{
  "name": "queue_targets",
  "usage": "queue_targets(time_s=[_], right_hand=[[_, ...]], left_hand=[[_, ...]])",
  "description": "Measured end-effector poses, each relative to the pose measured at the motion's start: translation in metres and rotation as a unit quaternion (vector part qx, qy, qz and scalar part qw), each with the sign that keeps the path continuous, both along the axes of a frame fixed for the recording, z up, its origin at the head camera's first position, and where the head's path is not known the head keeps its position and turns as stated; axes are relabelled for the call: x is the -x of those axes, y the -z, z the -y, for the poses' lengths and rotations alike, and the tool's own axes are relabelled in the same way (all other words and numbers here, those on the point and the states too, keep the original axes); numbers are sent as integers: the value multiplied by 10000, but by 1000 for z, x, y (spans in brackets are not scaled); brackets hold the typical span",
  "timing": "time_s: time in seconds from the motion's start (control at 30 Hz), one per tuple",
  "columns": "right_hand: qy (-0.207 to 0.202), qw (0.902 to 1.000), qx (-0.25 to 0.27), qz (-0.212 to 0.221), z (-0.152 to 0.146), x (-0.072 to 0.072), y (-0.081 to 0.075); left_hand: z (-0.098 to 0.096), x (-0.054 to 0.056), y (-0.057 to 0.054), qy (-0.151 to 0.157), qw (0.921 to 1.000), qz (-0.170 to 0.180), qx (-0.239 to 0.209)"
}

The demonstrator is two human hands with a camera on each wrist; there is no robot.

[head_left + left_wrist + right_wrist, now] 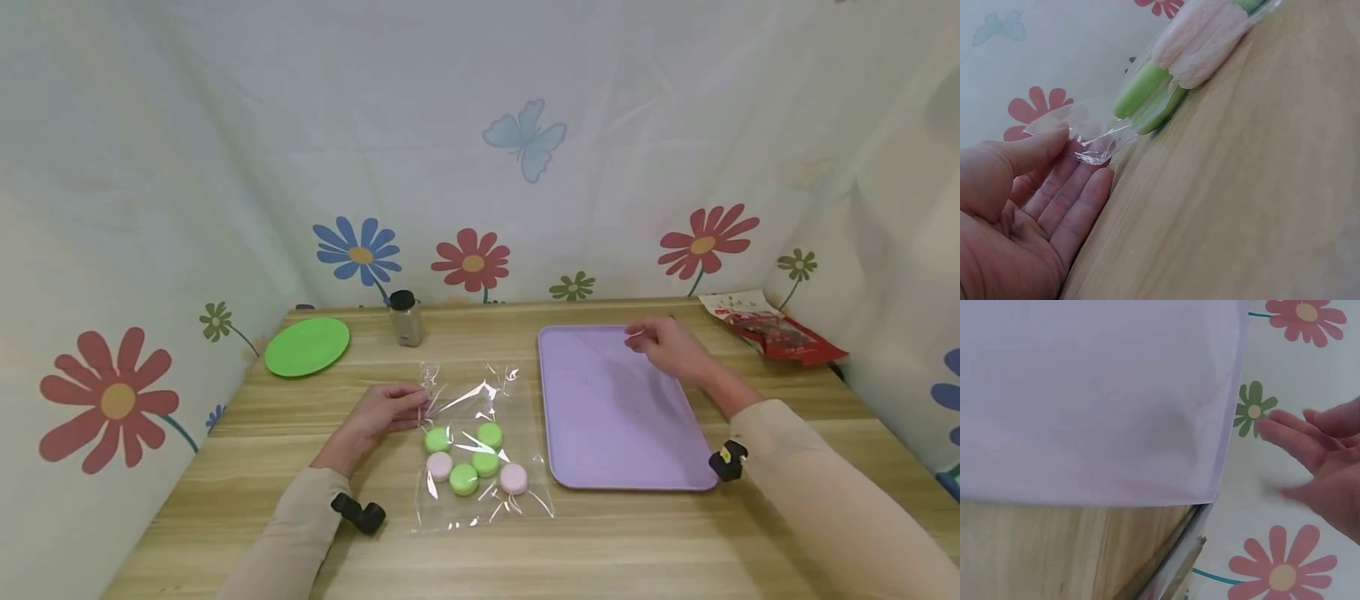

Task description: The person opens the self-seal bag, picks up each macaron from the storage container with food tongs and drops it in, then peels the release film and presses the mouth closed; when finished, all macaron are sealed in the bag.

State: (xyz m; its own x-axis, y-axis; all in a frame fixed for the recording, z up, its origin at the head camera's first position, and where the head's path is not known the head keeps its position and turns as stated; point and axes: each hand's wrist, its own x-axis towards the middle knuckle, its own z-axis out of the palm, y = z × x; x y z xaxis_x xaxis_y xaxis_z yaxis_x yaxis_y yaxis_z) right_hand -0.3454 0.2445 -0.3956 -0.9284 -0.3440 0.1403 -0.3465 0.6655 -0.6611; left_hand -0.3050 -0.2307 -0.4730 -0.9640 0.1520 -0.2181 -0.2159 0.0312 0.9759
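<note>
A clear plastic bag (480, 392) lies on the table with several macarons inside, green (464, 479) and pale pink (513, 478). My left hand (390, 408) pinches the bag's left edge; in the left wrist view the thumb and fingers (1079, 212) lie on either side of the film, close by a green macaron (1147, 94). Above the far right part of a lilac tray (622, 408) hovers my right hand (670, 346), its fingers loosely bent. Nothing shows between those fingers in the right wrist view, where the hand (1322, 456) is partly blurred.
A green plate (307, 347) sits at the back left, beside a small jar (407, 321) with a black lid. At the back right lies a red and white snack packet (776, 329). A flowered cloth (420, 167) hangs behind the table.
</note>
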Motion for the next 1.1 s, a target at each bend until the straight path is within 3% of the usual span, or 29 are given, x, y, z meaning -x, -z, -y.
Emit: queue_targets(time_s=[0.13, 0.3, 0.37, 0.43, 0.5, 0.57, 0.63, 0.7, 0.8, 0.93, 1.1], right_hand=[[0, 9998, -197, 30, 0, -3, -5], [-178, 9970, -535, -521, 15, -4, -7], [-298, 9987, -317, -262, 31, -5, -8], [-392, 9972, 351, 527, 53, -5, -9], [-292, 9801, 1157, 1584, 78, -4, -8], [-132, 9504, 1864, 2485, 102, 1, -4], [-20, 9284, 2162, 3023, 122, 7, 4], [-17, 9213, 2157, 3235, 136, 10, 13], [-6, 9248, 2074, 3189, 144, 8, 21], [21, 9430, 1946, 2699, 140, -6, 19], [20, 9560, 1984, 2161, 132, -19, 16]], left_hand=[[1, 0, -1, 3, 10000, 0, -15], [4, -2, -3, -40, 10000, 6, -24], [4, -2, -3, -96, 9999, 45, -10], [4, -2, -3, -113, 9999, 54, 12], [3, -2, -2, -104, 9999, 54, -3], [2, -2, -2, -74, 9999, -1, -77], [1, -2, -1, -16, 9998, -111, -146], [0, -1, 1, 18, 9994, -175, -293], [-1, 0, 2, 182, 9984, -263, -465], [-3, 2, -1, 290, 9979, -270, -511], [-4, 4, -7, -182, 9984, -440, -318]])
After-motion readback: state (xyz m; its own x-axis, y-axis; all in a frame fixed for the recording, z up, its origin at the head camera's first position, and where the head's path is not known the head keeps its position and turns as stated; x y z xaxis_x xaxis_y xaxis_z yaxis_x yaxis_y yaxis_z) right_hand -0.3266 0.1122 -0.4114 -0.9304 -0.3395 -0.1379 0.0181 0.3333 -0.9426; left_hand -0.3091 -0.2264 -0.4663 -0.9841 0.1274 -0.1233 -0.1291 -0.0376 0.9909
